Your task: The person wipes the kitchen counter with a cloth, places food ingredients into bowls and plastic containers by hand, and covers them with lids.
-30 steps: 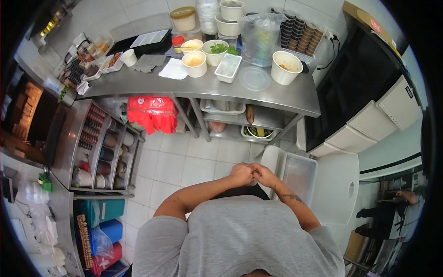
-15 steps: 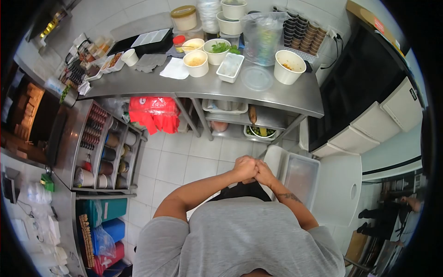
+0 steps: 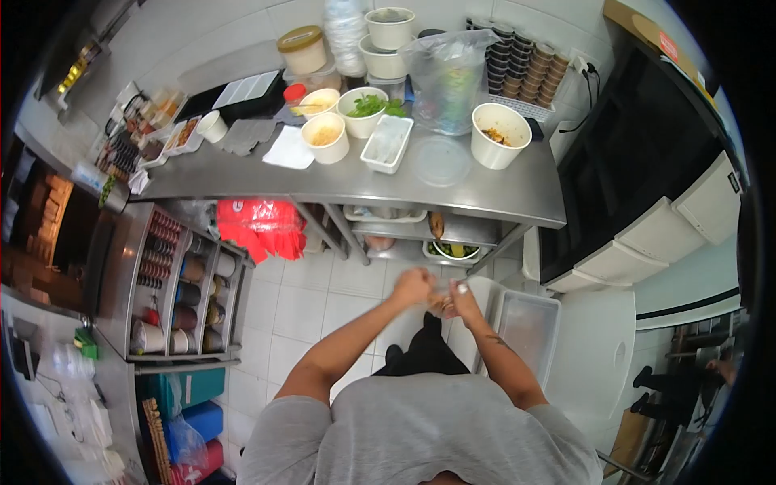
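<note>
My left hand is in front of my body above the tiled floor, its fingers closed and smeared by motion. Just to its right, my right hand is closed too, with a small pale spot at its top. A faint, clear, blurred material seems to stretch between the two hands; its kind cannot be made out. Both hands are short of the steel table. On that table stand a bowl of green leaves, a bowl of pale yellowish food, a white rectangular tub and a white bowl with food remains.
A clear lid and a plastic bag are on the table. Red plastic bags hang below it. A shelf unit stands at left, a clear bin at right. Another person is at far right.
My hands were clasped together and have moved slightly apart, with blurred clear material between them. The view has shifted, and my legs and a shoe now show below the hands.
</note>
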Demonstrator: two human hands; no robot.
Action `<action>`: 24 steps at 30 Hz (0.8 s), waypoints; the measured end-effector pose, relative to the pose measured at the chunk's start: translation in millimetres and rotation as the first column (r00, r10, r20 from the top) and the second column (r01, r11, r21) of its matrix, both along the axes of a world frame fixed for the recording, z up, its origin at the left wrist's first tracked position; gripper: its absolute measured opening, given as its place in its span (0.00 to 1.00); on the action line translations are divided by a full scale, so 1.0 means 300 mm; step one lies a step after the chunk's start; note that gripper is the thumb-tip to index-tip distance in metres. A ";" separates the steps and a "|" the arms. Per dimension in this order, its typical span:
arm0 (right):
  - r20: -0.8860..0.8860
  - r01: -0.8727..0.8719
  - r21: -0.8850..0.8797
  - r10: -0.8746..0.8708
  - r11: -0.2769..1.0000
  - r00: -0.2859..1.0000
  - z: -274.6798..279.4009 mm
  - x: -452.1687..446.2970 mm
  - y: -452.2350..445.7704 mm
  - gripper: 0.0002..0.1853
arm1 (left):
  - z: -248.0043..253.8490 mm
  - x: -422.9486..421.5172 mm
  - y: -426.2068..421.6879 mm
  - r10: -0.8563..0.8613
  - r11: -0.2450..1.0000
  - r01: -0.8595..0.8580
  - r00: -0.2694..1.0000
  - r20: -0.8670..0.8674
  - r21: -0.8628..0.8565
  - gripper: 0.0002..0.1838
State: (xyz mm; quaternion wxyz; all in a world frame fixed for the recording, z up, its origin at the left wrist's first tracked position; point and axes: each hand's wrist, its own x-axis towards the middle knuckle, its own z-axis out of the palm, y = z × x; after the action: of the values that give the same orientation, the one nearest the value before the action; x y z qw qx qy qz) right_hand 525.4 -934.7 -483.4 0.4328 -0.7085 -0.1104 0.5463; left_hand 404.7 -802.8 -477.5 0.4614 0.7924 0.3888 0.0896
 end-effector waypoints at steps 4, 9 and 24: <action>-0.299 0.427 0.302 -0.340 0.852 0.891 -0.065 0.239 0.064 0.21 | -0.073 0.090 0.486 0.485 0.856 -0.479 0.874 -0.020 -0.194 0.36; -0.585 0.717 0.389 -0.447 0.578 0.677 -0.090 0.492 0.217 0.13 | -0.194 0.171 0.760 0.658 0.693 -0.665 0.741 -0.131 -0.279 0.30; -0.601 0.816 0.184 -0.594 0.548 0.535 -0.152 0.607 0.360 0.14 | -0.349 0.184 0.236 0.143 0.988 -0.119 0.944 -0.296 0.097 0.17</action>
State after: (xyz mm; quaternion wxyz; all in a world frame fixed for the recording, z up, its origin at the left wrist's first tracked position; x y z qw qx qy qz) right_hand 707.5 -826.7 -529.0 0.7823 -0.4135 0.1823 0.4287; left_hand 459.8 -732.1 -582.1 0.3582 0.7867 0.5027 0.0129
